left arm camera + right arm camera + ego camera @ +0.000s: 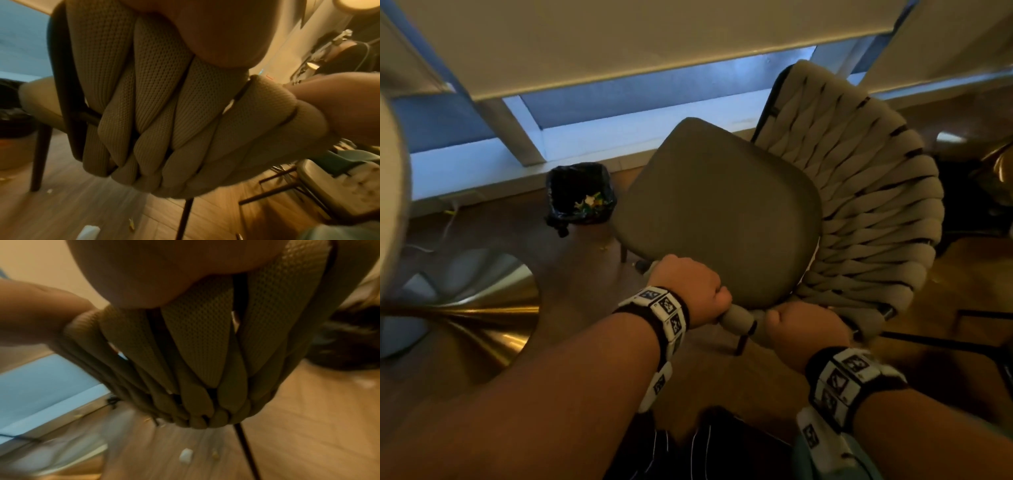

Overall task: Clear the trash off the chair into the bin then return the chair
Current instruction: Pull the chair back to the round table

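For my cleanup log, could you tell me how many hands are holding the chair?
2: left hand and right hand, side by side on the grey woven chair backrest's top edge.

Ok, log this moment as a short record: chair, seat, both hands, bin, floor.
chair: grey chair with a woven padded backrest, tipped, seat facing the bin
seat: smooth grey seat cushion, nothing lying on it
left hand: grips the padded top rail
right hand: grips the same rail beside it
bin: small bin with a black liner, on the floor, colourful trash inside
floor: wooden floor, small scraps lying on it
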A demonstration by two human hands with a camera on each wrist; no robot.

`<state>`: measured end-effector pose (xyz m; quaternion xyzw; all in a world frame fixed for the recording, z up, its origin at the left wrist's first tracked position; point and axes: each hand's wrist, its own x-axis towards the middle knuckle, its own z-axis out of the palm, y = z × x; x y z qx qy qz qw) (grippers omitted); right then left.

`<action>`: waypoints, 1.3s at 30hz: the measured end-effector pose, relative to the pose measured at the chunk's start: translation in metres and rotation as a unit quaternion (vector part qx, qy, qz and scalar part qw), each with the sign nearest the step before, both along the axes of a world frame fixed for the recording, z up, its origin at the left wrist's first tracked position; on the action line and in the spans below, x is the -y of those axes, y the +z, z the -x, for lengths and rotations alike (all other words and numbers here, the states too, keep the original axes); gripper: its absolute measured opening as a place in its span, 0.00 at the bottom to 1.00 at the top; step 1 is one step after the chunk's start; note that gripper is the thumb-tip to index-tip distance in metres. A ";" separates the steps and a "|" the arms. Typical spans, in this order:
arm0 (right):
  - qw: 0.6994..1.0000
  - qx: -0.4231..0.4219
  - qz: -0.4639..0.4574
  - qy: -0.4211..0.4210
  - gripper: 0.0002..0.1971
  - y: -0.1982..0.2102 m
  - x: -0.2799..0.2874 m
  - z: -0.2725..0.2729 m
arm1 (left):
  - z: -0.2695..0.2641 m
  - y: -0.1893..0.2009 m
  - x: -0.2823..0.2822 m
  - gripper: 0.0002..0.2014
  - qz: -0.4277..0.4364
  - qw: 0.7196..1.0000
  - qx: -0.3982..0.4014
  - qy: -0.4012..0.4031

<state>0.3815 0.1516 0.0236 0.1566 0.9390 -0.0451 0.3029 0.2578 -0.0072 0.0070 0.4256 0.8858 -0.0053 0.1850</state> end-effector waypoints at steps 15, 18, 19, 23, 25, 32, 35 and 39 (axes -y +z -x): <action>0.906 0.154 0.259 0.299 0.46 -0.005 0.152 -0.070 | -0.109 0.017 0.209 0.23 0.127 0.978 0.014 0.163; 0.898 0.102 0.378 0.202 0.23 0.013 0.128 -0.050 | -0.130 0.010 0.252 0.22 0.106 0.968 0.032 0.226; 0.918 0.053 0.360 0.158 0.19 0.016 0.110 -0.038 | -0.135 0.011 0.268 0.21 0.101 0.962 0.045 0.249; 0.960 -0.218 0.173 0.031 0.21 0.027 0.020 0.049 | -0.156 0.013 0.321 0.09 0.106 0.912 0.067 0.390; 0.969 -0.234 0.077 0.014 0.29 0.022 -0.019 0.101 | -0.167 0.012 0.330 0.13 0.133 0.883 0.077 0.443; 0.975 -0.197 0.062 0.077 0.14 -0.030 -0.013 0.161 | -0.206 -0.003 0.339 0.08 0.021 0.820 0.106 0.562; 0.978 -0.176 0.063 0.095 0.09 -0.031 -0.015 0.156 | -0.215 -0.004 0.343 0.07 0.009 0.815 0.103 0.570; 0.979 -0.138 0.106 0.109 0.13 -0.011 0.008 0.130 | -0.242 -0.003 0.352 0.08 0.009 0.802 0.080 0.592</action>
